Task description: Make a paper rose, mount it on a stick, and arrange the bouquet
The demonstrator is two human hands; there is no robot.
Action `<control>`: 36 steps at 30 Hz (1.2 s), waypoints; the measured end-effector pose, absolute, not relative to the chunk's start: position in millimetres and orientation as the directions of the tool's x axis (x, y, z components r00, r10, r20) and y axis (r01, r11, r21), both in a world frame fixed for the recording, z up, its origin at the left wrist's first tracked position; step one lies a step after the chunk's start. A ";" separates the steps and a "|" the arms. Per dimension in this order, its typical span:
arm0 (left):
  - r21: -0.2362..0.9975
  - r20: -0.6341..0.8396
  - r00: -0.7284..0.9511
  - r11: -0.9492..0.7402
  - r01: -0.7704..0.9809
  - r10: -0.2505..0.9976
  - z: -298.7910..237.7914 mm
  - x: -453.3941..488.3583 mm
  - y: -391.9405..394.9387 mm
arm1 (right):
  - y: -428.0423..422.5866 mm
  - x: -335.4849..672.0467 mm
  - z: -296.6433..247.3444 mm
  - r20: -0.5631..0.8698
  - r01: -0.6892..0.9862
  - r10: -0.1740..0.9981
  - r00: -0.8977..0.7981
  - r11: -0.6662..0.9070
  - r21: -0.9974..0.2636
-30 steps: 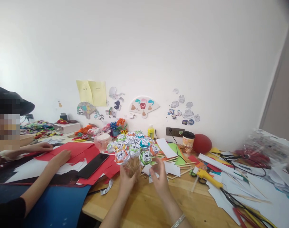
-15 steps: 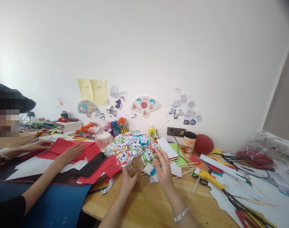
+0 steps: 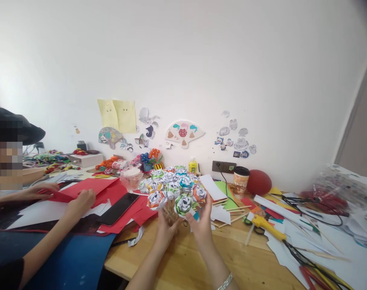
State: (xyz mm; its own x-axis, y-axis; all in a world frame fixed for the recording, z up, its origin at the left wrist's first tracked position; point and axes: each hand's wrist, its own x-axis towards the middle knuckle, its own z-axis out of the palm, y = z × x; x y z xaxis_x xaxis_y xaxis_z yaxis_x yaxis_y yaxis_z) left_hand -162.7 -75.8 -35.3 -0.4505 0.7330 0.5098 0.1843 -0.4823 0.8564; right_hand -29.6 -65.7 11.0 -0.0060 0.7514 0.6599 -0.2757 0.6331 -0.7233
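Note:
A bunch of paper roses (image 3: 173,188) on thin wooden sticks stands upright over the wooden table (image 3: 183,262). My left hand (image 3: 164,227) is wrapped round the bundle of sticks below the blooms. My right hand (image 3: 201,223) is at the bunch's right side, its fingers curled against a green and white rose at the lower edge. A bracelet shows on my right wrist.
At the left another person's hands (image 3: 81,199) handle red paper (image 3: 89,187), beside a black phone (image 3: 115,209). A paper cup (image 3: 240,180), red ball (image 3: 257,182), yellow glue gun (image 3: 263,225), cables and loose white sheets crowd the right side.
My right hand dropped from the upper right of the bunch to its lower right rose. The bunch shifted slightly right. The other person's hands drew the red paper toward themselves.

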 end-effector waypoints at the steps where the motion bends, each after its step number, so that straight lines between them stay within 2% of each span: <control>1: 0.859 0.507 -0.461 -0.472 0.200 0.728 -35.9 -162.9 -75.8 | -69.0 -29.4 10.4 0.657 -0.286 0.753 0.020 0.634 -0.718; 5: 0.867 0.498 -0.506 -0.422 0.266 0.704 -39.6 -165.3 -76.2 | -74.6 -24.9 5.1 0.551 -0.262 0.821 0.150 0.571 -0.778; 7: 0.861 0.509 -0.500 -0.427 0.277 0.701 -41.7 -166.2 -76.6 | -73.1 -24.6 1.5 0.517 -0.198 0.849 0.105 0.527 -0.826; 10: 0.867 0.498 -0.495 -0.421 0.268 0.712 -44.3 -166.3 -77.3 | -69.6 -29.5 -0.7 0.572 -0.131 0.816 -0.077 0.561 -0.818; 12: 0.874 0.486 -0.483 -0.415 0.254 0.728 -45.5 -166.0 -77.4 | -68.7 -34.8 0.6 0.597 -0.132 0.792 -0.128 0.583 -0.802; 19: 0.852 0.520 -0.441 -0.406 0.331 0.732 -45.5 -165.3 -76.8 | -70.7 -50.0 2.5 0.593 -0.242 0.793 -0.140 0.554 -0.797; 23: 0.842 0.535 -0.447 -0.411 0.348 0.717 -43.9 -163.1 -78.9 | -69.2 -51.8 -4.6 0.654 -0.207 0.734 -0.180 0.622 -0.755; 27: 0.865 0.502 -0.442 -0.430 0.258 0.743 -45.5 -167.9 -81.7 | -64.6 -50.0 -16.2 0.583 -0.110 0.811 -0.050 0.575 -0.810; 30: 0.872 0.489 -0.515 -0.392 0.292 0.704 -47.1 -175.8 -80.5 | -57.5 -50.0 -19.9 0.568 -0.094 0.823 0.023 0.567 -0.818; 36: 0.821 0.549 -0.591 -0.515 0.246 0.592 -40.2 -179.5 -69.5 | -47.8 -49.9 -19.7 0.559 -0.077 0.817 -0.140 0.554 -0.829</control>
